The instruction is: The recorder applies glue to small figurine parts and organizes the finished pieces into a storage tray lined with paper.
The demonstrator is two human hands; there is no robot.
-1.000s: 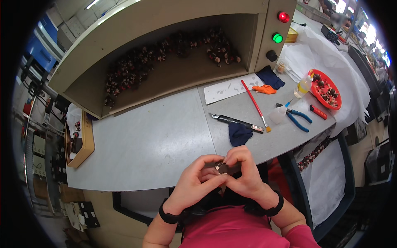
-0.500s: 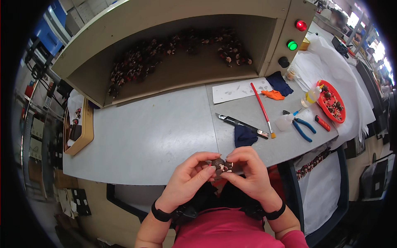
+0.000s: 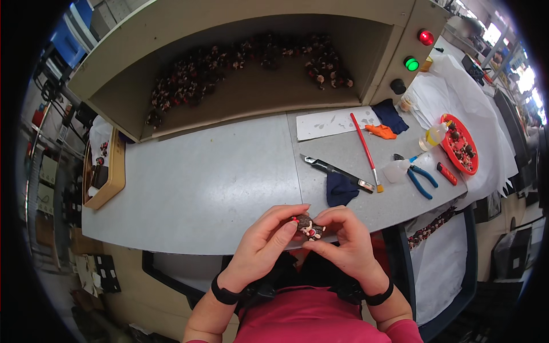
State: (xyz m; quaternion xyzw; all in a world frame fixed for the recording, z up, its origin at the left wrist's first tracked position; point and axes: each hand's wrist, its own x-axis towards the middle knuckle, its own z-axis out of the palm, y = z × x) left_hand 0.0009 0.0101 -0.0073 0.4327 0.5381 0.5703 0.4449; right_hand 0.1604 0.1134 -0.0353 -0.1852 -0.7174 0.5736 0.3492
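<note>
Just over the table's near edge, a small figurine [image 3: 309, 228] with dark brown hair, a pale face and red details sits between my two hands. My left hand [image 3: 258, 243] pinches its head end with thumb and fingers. From the other side, my right hand [image 3: 346, 235] curls its thumb and index finger around the legs end. Beyond the hands lie a dark blue cloth [image 3: 341, 190], a black box cutter [image 3: 336, 172] and a red-handled brush [image 3: 363, 150].
A lit booth [image 3: 251, 123] with many figurines stands at the back. On the right are blue-handled pliers [image 3: 423, 182], a white bottle [image 3: 396, 170], a yellow-tipped bottle [image 3: 433, 136], a red knife [image 3: 446, 174] and a red bowl [image 3: 472, 162] of parts. A yellow box [image 3: 119, 166] stands left.
The figurine has been turned between my fingers, so its face and red details now show. My hands stay in nearly the same place; the view has shifted slightly.
</note>
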